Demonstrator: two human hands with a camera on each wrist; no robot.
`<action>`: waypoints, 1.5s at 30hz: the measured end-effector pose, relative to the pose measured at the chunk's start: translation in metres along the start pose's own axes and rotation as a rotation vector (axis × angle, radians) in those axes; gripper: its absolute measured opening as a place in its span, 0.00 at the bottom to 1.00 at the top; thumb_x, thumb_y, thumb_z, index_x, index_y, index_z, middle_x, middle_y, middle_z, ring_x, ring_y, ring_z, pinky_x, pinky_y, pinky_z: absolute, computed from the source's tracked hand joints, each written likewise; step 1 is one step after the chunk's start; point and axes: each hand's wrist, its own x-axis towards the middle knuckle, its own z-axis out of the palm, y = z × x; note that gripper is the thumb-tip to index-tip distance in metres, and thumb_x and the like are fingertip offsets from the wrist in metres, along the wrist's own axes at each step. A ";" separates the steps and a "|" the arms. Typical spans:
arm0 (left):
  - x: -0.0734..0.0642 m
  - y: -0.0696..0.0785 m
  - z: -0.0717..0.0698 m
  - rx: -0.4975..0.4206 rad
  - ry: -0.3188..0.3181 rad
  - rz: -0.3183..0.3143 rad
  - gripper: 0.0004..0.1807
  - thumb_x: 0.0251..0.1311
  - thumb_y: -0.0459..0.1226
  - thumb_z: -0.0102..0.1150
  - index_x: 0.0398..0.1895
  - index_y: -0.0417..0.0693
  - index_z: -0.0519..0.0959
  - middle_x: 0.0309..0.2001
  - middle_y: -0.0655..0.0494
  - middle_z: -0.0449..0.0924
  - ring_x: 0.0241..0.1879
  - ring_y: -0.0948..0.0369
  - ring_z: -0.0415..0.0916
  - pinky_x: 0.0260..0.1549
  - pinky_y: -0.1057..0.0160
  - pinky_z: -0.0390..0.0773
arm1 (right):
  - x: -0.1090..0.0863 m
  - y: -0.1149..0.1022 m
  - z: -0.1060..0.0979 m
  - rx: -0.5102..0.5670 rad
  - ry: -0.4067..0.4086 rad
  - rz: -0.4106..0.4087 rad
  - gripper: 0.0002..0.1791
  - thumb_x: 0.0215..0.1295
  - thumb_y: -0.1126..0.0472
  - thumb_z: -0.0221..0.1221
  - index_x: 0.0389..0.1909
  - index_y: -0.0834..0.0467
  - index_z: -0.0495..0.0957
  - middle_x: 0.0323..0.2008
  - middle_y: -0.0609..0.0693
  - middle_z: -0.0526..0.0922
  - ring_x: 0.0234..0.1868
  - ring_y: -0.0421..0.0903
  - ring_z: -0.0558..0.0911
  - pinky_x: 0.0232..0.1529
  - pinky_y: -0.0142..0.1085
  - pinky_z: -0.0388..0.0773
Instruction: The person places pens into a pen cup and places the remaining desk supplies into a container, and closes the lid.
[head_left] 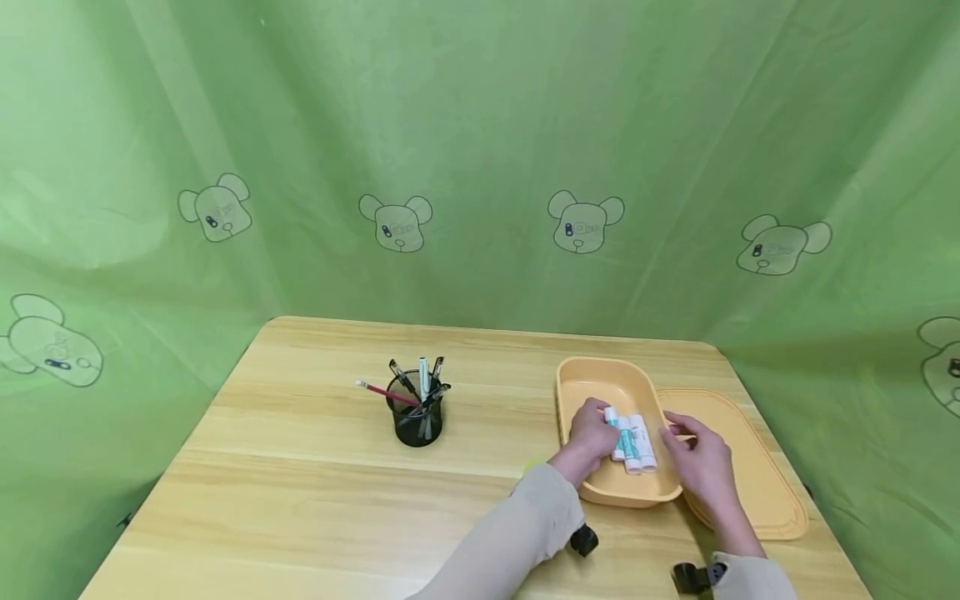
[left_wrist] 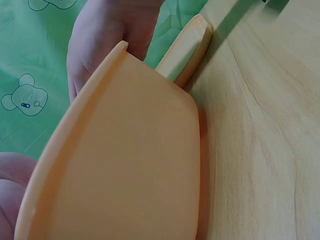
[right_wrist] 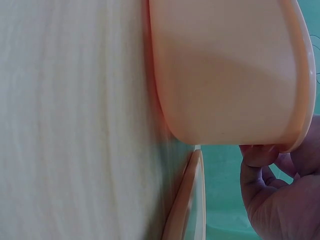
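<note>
Steadying the box (head_left: 626,500), we judge, our right hand (head_left: 705,460) pinches its rim (right_wrist: 307,75); our left hand (head_left: 591,432) reaches to the glue sticks (head_left: 629,447) lying side by side inside, though whether its fingers grasp one we cannot tell.

Looks like a curtained-off desk corner here! Hung with green cartoon-print sheeting (head_left: 480,108) across the frame's top and sides, fitted with a wood-grain table (head_left: 300,500) below, complete with pen cup (head_left: 410,432) left of centre.
</note>
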 end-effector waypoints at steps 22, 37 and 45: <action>-0.004 0.006 -0.001 0.114 0.044 -0.024 0.12 0.65 0.31 0.58 0.51 0.39 0.79 0.43 0.51 0.77 0.45 0.55 0.76 0.54 0.50 0.80 | 0.000 0.000 0.000 0.020 0.007 -0.002 0.24 0.78 0.55 0.57 0.68 0.62 0.76 0.52 0.62 0.82 0.39 0.44 0.77 0.29 0.28 0.77; -0.006 0.008 -0.008 0.044 0.024 -0.060 0.18 0.69 0.38 0.59 0.55 0.33 0.77 0.49 0.42 0.78 0.52 0.48 0.77 0.63 0.43 0.76 | -0.003 -0.003 0.000 0.023 0.003 -0.004 0.24 0.77 0.55 0.57 0.68 0.62 0.76 0.52 0.63 0.82 0.39 0.45 0.78 0.30 0.27 0.77; -0.010 0.018 -0.014 -0.050 -0.037 -0.048 0.22 0.71 0.41 0.58 0.60 0.34 0.75 0.52 0.42 0.79 0.45 0.53 0.77 0.58 0.49 0.78 | -0.004 -0.003 -0.001 0.024 0.006 -0.003 0.24 0.77 0.55 0.57 0.68 0.61 0.76 0.52 0.62 0.82 0.39 0.44 0.77 0.29 0.27 0.77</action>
